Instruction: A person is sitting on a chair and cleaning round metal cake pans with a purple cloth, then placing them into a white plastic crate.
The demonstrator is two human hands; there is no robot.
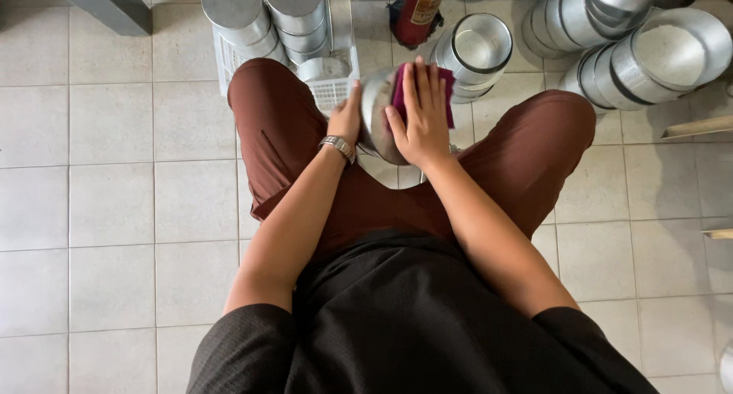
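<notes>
I see my left hand (347, 119) curled around the far edge of a round metal tin (379, 115), thumb side toward me, gripping it so the tin stands on its rim between my knees, tilted with its flat bottom turned toward my right. That grip looks like a brace: it keeps the tin from rolling or sliding while the other side is pressed on. My right hand (421, 119) lies flat and open against the tin's face, fingers spread, pinning a magenta cloth (445, 96) under the palm (only its edges peek out past the fingers). The spread fingers would put even pressure over the cloth, I judge.

The tin sits just above my lap, in front of the rust-brown trousers (282, 127), close enough that both elbows stay bent and relaxed. Around me on the tiled floor (114, 195) are more tins: upright ones packed in a white crate (225, 62) just beyond my left knee, a short stack (477, 54) right behind the cloth, and a row lying on their sides (649, 50) to my right. A red cylinder (418, 12) stands behind them.
</notes>
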